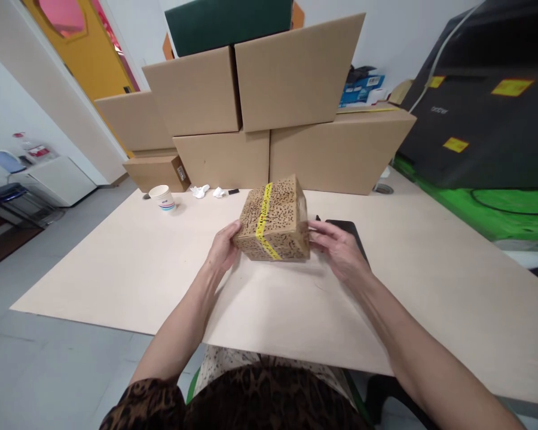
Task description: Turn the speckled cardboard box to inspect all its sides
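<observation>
A small brown cardboard box (280,215) covered in dark speckles, with a yellow tape strip over its top and front, is tilted above the middle of the table. My left hand (224,243) grips its left side, thumb near the top edge. At its right side, the fingers of my right hand (338,246) are stretched against the box, their tips partly hidden behind its corner. Clear tape shines on that right side. Just behind my right hand lies a flat black object (350,229) on the table.
Large cardboard boxes (291,77) are stacked along the back of the table (116,280). A paper cup (162,198), crumpled tissues (200,191) and a small black item (234,192) stand back left. A black machine (484,113) is at the right.
</observation>
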`<state>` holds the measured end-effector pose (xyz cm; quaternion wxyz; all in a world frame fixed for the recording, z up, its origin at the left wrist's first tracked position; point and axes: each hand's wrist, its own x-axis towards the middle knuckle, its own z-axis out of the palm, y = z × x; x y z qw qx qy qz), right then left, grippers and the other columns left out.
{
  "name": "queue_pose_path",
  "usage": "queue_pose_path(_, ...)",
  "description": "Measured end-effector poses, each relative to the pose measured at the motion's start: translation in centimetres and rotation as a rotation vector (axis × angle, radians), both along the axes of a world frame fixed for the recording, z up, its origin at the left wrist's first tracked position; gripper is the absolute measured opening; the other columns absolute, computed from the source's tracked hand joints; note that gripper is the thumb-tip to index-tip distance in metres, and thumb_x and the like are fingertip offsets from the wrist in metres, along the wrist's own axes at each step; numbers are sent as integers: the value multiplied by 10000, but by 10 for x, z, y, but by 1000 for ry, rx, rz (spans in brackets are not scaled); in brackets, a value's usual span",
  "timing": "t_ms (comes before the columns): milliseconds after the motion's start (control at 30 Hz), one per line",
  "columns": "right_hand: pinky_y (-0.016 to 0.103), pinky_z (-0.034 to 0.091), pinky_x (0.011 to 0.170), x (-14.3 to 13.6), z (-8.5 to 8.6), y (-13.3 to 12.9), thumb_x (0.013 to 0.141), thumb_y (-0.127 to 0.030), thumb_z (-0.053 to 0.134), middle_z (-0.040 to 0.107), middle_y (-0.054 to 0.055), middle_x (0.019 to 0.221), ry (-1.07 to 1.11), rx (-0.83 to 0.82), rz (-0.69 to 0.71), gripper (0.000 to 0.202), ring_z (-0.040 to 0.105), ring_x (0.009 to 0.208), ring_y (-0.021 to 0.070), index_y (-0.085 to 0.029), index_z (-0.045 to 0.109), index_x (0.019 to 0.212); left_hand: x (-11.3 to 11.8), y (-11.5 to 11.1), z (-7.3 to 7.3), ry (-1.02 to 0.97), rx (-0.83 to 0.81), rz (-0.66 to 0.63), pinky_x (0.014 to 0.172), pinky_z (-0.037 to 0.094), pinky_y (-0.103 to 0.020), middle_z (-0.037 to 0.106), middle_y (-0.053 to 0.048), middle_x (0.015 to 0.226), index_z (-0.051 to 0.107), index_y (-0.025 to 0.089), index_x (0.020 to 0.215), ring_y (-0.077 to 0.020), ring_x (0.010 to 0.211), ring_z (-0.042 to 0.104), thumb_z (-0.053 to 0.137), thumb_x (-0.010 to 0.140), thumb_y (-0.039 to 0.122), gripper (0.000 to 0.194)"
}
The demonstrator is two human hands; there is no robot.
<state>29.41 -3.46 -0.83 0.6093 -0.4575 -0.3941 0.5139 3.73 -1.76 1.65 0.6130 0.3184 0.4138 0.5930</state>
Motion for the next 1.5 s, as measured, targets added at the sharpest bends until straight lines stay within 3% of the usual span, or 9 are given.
queue_pose_path(100,424,564,938,-5,-10,3,612,-407,901,821,59,978,-21,-72,64,319,733,1024,278,-231,813,863,0,-1,2,81,-59,-44,848,488,-317,796,-70,1005,775,175,895,-257,1050,676,877,685,455,364)
queue_pose_path(267,376,590,861,-11,-9,-1,748,-641,791,792,44,1197,68,-125,63,437,691,1162,267,-271,798,981,-1,-4,6,231,-137,-83,825,459,-339,785,-57,1168,769,234,1029,-307,1175,628,759,719,691,552)
queue_pose_path(400,421,583,962,-18,2,-11,767,-532,830,762,7,1292,120,-32,201,447,680,1221,266,-323,757,1156,-1,-5,8,228,-112,-81,847,458,-350,762,-37,1270,757,264,1104,-315,1219,616,784,700,606,529)
queue_pose_path(567,460,466,1167,-18,10,-15,762,-340,832,703,-2,1405,163,168,190,489,604,1348,253,-343,729,1240,-6,-9,20,159,150,-143,932,440,-353,701,-45,1392,727,258,1245,-322,1347,547,794,654,357,603)
queue_pose_path(767,482,430,1186,-15,9,-11,764,-321,802,774,15,1229,198,222,98,311,666,1232,244,-317,793,1074,-6,-11,23,106,163,-82,914,462,-376,698,-27,1354,736,277,1115,-308,1325,539,705,728,431,418)
queue_pose_path(1067,353,560,937,-14,5,-7,750,-401,810,782,2,1080,250,256,12,285,698,1019,197,-313,801,1021,-5,-12,19,72,266,-94,932,480,-365,719,-26,1280,748,285,979,-275,1261,579,704,800,497,281)
queue_pose_path(1167,333,581,860,-9,-4,2,787,-475,772,775,0,1024,330,254,-75,214,696,1000,199,-305,781,917,-7,-10,17,34,301,-70,940,493,-356,725,-41,1267,735,249,837,-282,1296,576,706,811,532,287)
queue_pose_path(1267,385,589,903,-6,-11,9,818,-495,753,779,8,1022,347,220,-116,216,704,1047,231,-295,762,897,-6,-7,11,98,289,-44,972,490,-357,731,-56,1254,679,210,708,-297,1313,575,743,794,538,346)
queue_pose_path(1500,381,587,932,-9,-1,-1,759,-510,826,776,-8,926,266,209,-133,247,717,1008,233,-290,735,823,1,-10,9,271,149,2,959,503,-397,750,-65,999,696,193,775,-297,1144,651,784,734,585,403)
